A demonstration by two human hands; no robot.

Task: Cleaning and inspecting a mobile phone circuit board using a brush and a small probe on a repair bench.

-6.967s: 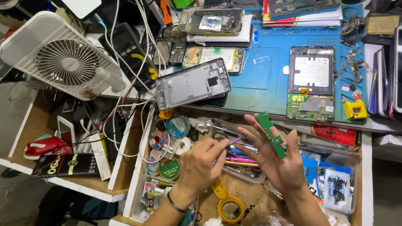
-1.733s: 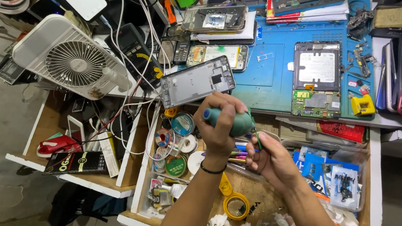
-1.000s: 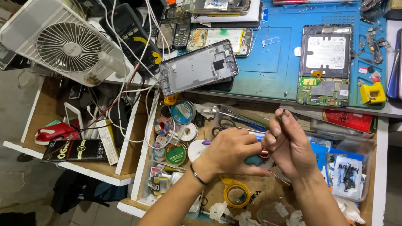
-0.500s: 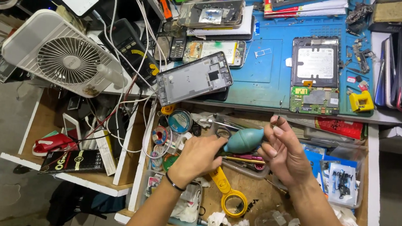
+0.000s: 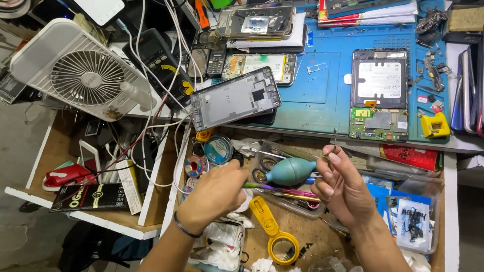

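My left hand (image 5: 217, 189) hovers over the open drawer (image 5: 304, 229), back to the camera, fingers curled. Its fingertips sit next to a teal rubber air blower (image 5: 290, 170) and the green end of a thin purple tool (image 5: 278, 189). Whether it grips either one is hidden. My right hand (image 5: 342, 188) is raised to the right of the blower's nozzle. It pinches a small thin dark part (image 5: 334, 145) between thumb and fingertips.
A blue work mat (image 5: 322, 90) carries an opened phone with a circuit board (image 5: 379, 92) and a grey phone frame (image 5: 235, 97). A white fan (image 5: 84, 72), tangled cables, yellow-handled scissors (image 5: 272, 229), tweezers and solder reels lie around the drawer.
My left hand has pulled back to the left from the blower, which stays in place. The right hand has barely moved and keeps its pinch.
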